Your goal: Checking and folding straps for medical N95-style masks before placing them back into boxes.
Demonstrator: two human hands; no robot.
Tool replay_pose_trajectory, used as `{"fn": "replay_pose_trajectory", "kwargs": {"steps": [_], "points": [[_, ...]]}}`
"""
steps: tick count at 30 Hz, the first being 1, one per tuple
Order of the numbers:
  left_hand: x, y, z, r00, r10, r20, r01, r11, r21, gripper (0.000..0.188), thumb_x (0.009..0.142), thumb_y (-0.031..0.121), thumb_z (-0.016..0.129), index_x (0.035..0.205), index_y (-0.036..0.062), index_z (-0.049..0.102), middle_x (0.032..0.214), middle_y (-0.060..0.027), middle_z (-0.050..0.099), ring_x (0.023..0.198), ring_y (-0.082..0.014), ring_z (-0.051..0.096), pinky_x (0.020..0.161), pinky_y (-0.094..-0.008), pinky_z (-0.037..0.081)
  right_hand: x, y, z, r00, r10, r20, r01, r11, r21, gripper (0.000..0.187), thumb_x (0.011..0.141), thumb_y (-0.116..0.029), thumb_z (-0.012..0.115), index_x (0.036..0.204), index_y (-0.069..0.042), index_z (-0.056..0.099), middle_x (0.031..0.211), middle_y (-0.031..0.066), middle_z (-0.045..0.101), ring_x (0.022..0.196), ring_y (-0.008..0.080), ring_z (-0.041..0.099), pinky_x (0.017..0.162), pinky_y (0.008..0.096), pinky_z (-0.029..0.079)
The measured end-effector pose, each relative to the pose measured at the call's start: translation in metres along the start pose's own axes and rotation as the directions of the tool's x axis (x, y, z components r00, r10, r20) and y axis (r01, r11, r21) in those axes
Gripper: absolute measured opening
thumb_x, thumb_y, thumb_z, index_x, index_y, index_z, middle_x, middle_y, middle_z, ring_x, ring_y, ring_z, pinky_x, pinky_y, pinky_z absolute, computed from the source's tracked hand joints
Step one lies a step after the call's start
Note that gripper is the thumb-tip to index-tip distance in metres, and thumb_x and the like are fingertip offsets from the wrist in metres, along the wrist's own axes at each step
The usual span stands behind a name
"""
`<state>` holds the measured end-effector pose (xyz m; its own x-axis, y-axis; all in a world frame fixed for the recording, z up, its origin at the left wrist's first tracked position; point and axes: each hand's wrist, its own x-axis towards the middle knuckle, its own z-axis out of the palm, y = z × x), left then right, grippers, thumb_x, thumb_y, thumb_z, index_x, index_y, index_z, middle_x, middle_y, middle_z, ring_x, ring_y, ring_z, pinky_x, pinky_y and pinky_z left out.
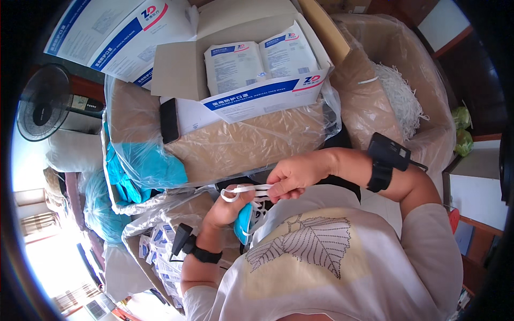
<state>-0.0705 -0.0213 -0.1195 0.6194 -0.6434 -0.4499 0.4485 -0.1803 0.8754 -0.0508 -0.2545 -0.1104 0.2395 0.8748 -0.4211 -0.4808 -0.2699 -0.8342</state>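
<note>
My right hand (292, 178) is closed in a pinch around white elastic straps (261, 187). To its left, my left hand (227, 207) has its fingers curled in, with the same straps looping out over its top. A blue face mask (243, 222) hangs just below my left hand, close to my shirt. The straps run level between the two hands. My left fingertips are partly hidden behind the mask and straps.
Ahead stands an open white carton (267, 97) holding white packs (234, 67), on a plastic-lined cardboard box (241, 139). A phone (169, 121) lies beside it. White straps fill the right box (401, 101); blue masks (150, 166) and small packets (163, 249) lie left.
</note>
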Motion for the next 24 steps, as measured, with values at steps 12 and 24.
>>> {"fn": "replay_pose_trajectory", "kwargs": {"steps": [12,24], "points": [[-0.018,0.005,-0.007,0.97,0.022,0.243,-0.1,0.945,0.311,0.011,0.081,0.008,0.056,0.083,-0.0018,0.06,0.074,-0.0088,0.06,0.064,-0.013,0.053,0.057,-0.0267,0.041,-0.075,-0.018,-0.007,0.997,0.069,-0.02,-0.071,0.901,-0.428,0.027,0.091,-0.026,0.041,0.083,-0.005,0.057,0.068,0.0001,0.051,0.063,0.0089,0.047,0.057,0.0239,0.04],[-0.019,-0.002,-0.004,0.957,-0.045,-0.286,-0.03,0.967,-0.252,0.029,0.086,0.028,0.052,0.097,0.0011,0.055,0.081,-0.0065,0.06,0.07,-0.0132,0.056,0.061,-0.0266,0.045,-0.018,0.014,-0.01,0.973,-0.011,-0.232,0.042,0.991,0.128,0.03,0.088,-0.03,0.05,0.104,-0.005,0.052,0.088,0.0006,0.054,0.072,0.0069,0.049,0.061,0.0198,0.041]]}}
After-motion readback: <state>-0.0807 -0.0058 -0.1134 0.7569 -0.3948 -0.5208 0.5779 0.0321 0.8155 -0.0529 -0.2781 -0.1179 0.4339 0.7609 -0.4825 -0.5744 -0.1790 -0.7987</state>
